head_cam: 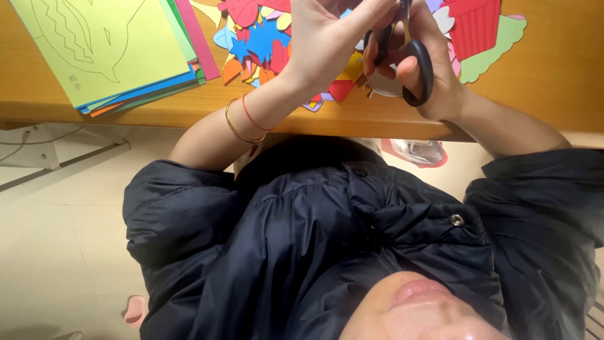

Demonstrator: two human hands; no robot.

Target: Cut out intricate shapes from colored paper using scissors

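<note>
My right hand [440,82] is shut on black-handled scissors [418,69], with thumb and fingers through the loops, above the wooden table's near edge. My left hand [327,44] is just left of it. It wears a gold bangle and a red string at the wrist, and its fingers are pinched together beside the scissors. The fingertips run off the frame's top, so I cannot tell what they hold. A pale round paper cutout [384,87] shows just under the scissors. Below both hands lies a heap of coloured paper cutouts [258,44].
A stack of coloured paper sheets [107,50], topped by a yellow-green sheet with a drawn fish outline, lies at the left of the table [553,82]. A red and green cutout [478,31] lies at the right. Beneath are my dark padded jacket [302,239] and pale floor tiles [56,239].
</note>
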